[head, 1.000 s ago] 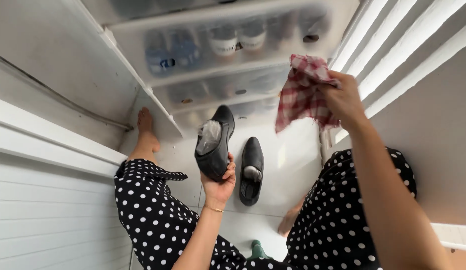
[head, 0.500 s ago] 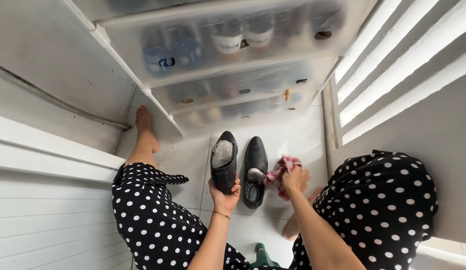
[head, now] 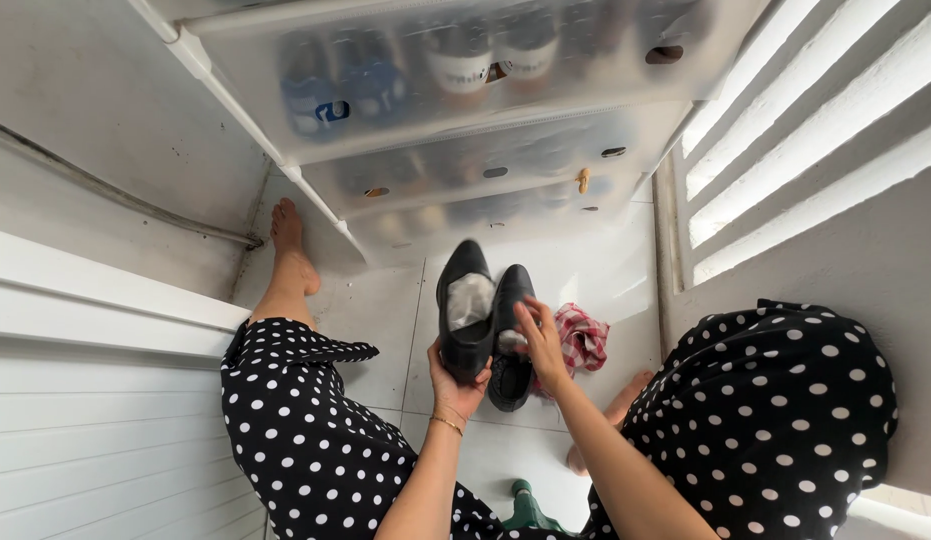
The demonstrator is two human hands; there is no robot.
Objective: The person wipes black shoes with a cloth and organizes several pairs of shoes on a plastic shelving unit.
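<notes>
My left hand (head: pixel 455 385) grips the heel end of a black shoe (head: pixel 465 310) stuffed with pale paper, holding it above the floor. My right hand (head: pixel 542 345) rests on a second black shoe (head: pixel 507 375) right beside the first, fingers over its opening. A red and white checked cloth (head: pixel 583 335) lies on the floor tiles just right of the shoes, free of either hand. I am in a black dress with white dots (head: pixel 305 420), knees spread, one bare foot (head: pixel 288 240) stretched out to the left.
A frosted plastic shoe cabinet (head: pixel 455 120) with stacked drawers stands ahead, shoes dimly visible inside. White wall panels run along the left, a white louvred shutter (head: pixel 805 130) on the right. A green object (head: pixel 528 508) sits on the floor between my legs.
My right hand came down from shoulder height with the checked cloth, let it go on the floor, and moved onto the second shoe. The left hand's shoe shifted next to that shoe.
</notes>
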